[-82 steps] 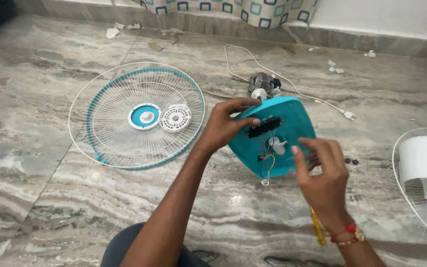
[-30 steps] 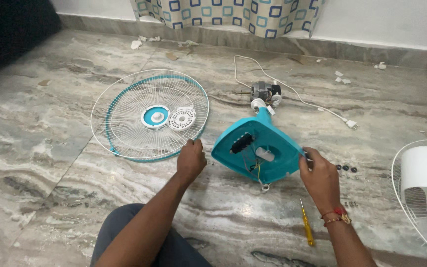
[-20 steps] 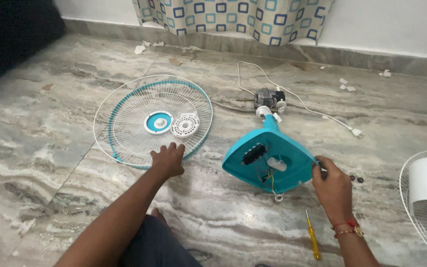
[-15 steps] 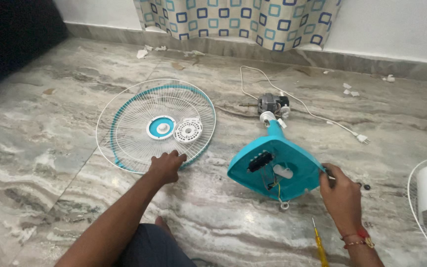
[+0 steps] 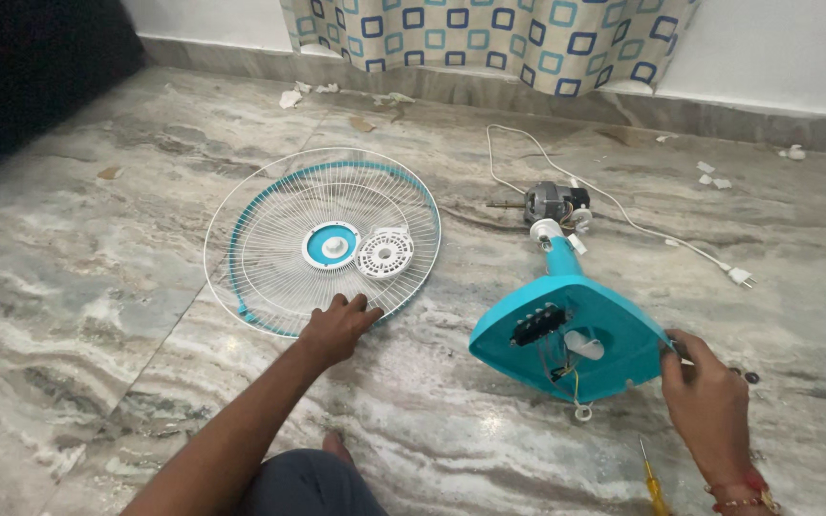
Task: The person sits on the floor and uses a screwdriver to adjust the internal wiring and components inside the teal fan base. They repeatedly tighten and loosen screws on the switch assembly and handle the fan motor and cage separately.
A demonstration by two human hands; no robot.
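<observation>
Marble floor (image 5: 97,287), grey and veined, fills the view from a head-worn camera looking down at a person's two bare hands. Along the far wall hangs a curtain (image 5: 489,38) patterned with blue and teal squares.

Largest of the things on the floor is a round wire fan guard (image 5: 270,239), white with a teal ring and a teal centre disc, lying flat just beyond the left hand (image 5: 336,328). That hand rests palm down, fingers loosely curled, its fingertips touching the guard's near rim; it grips nothing.

To the right of the left hand lies a teal fan base (image 5: 614,349), tipped so its open underside shows a black switch block, a white part and loose wires. The right hand (image 5: 709,401) is at the base's right edge, fingers bent and pinched against that edge; whether it holds a small part there cannot be told.

Beyond the base, its teal neck leads to a bare fan motor (image 5: 552,203), with a white power cord (image 5: 623,215) trailing away to a plug.

Just near the right wrist lies a yellow-handled screwdriver (image 5: 654,483). A few small dark screws (image 5: 749,376) sit just to the right of the right hand.
</observation>
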